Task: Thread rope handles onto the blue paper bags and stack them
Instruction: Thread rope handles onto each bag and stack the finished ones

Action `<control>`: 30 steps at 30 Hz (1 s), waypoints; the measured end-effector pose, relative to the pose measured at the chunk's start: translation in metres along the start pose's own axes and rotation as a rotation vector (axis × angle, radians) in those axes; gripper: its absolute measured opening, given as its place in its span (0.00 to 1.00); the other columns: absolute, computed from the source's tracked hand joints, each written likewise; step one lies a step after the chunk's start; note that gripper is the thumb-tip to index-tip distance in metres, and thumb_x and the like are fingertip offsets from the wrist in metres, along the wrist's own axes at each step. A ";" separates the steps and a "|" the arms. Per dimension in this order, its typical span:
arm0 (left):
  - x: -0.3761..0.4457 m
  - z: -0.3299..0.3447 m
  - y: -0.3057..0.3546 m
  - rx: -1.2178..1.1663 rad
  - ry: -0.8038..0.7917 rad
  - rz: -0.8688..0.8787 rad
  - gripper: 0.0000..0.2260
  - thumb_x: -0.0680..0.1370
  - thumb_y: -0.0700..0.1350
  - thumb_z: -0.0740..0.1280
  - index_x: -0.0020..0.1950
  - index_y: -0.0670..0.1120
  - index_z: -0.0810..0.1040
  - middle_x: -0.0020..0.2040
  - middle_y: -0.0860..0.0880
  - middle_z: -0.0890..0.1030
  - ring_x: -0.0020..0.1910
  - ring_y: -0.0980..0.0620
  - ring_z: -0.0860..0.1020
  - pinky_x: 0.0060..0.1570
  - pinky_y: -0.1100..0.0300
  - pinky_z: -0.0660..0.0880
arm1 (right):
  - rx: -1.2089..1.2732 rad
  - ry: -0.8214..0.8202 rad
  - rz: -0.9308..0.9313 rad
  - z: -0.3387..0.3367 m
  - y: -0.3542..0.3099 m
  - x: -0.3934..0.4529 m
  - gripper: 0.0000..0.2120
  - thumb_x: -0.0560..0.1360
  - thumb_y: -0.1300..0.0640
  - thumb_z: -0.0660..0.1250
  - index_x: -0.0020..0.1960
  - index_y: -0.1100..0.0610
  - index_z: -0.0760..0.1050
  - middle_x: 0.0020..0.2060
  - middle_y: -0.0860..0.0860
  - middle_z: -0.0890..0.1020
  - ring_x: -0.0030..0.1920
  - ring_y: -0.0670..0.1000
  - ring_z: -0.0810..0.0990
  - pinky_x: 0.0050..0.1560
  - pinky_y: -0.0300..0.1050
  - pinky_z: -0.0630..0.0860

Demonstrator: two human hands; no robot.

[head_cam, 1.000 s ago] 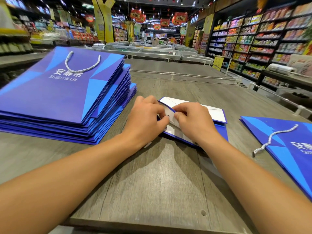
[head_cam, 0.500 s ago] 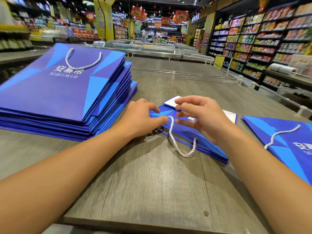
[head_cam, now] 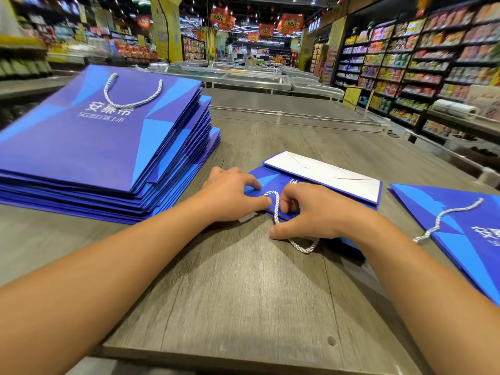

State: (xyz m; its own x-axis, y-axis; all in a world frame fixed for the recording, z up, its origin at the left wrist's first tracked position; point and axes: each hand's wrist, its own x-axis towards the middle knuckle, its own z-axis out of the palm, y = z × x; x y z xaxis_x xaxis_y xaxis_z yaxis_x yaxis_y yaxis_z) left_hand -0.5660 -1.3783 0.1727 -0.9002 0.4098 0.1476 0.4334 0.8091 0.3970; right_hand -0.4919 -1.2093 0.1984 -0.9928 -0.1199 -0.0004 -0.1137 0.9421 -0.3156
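Observation:
A flat blue paper bag [head_cam: 270, 180] lies on the table in front of me, its white folded bottom [head_cam: 324, 173] at the far side. A white rope handle [head_cam: 276, 212] loops out over its near edge onto the table. My left hand [head_cam: 232, 196] presses on the bag with straight fingers, its index fingertip on the rope's end. Fingers curled on top and thumb on the table side, my right hand [head_cam: 313, 215] grips the bag's near edge; the rope runs under it. A tall stack of finished blue bags [head_cam: 94, 142] stands at the left.
Another blue bag [head_cam: 465, 239] with a loose white rope [head_cam: 446, 215] lies at the right, partly out of frame. The grey wooden table [head_cam: 243, 293] ends close to me. Freezer chests and store shelves stand beyond it.
My right hand dropped from hovering above the bag and now grips its near edge over the rope. My left hand stayed on the bag. More of the white bottom fold shows.

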 end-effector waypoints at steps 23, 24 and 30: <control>0.002 -0.002 0.002 0.065 -0.104 0.016 0.30 0.72 0.66 0.67 0.71 0.54 0.71 0.69 0.49 0.71 0.70 0.44 0.63 0.68 0.48 0.65 | 1.555 0.372 0.003 -0.024 0.017 0.006 0.07 0.77 0.67 0.64 0.49 0.56 0.76 0.30 0.51 0.76 0.27 0.48 0.71 0.37 0.44 0.77; 0.002 -0.002 0.002 0.067 -0.107 0.023 0.29 0.73 0.65 0.67 0.71 0.55 0.71 0.69 0.49 0.71 0.70 0.44 0.64 0.68 0.48 0.65 | 1.557 0.338 -0.020 -0.025 0.016 0.004 0.08 0.76 0.67 0.64 0.50 0.55 0.76 0.32 0.50 0.77 0.25 0.47 0.70 0.35 0.43 0.77; -0.001 0.003 0.012 0.052 0.006 -0.012 0.38 0.64 0.75 0.54 0.65 0.55 0.75 0.65 0.49 0.74 0.68 0.43 0.67 0.66 0.44 0.65 | 1.499 0.032 -0.375 -0.019 0.001 -0.003 0.13 0.72 0.67 0.64 0.52 0.55 0.79 0.42 0.51 0.83 0.24 0.46 0.70 0.34 0.43 0.78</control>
State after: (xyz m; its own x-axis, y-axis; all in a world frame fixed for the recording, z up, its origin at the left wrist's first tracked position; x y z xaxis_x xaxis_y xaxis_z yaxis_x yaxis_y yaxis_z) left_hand -0.5600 -1.3676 0.1750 -0.9055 0.3975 0.1486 0.4241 0.8348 0.3511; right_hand -0.4901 -1.2019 0.2157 -0.9197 -0.2449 0.3068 -0.2257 -0.3094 -0.9238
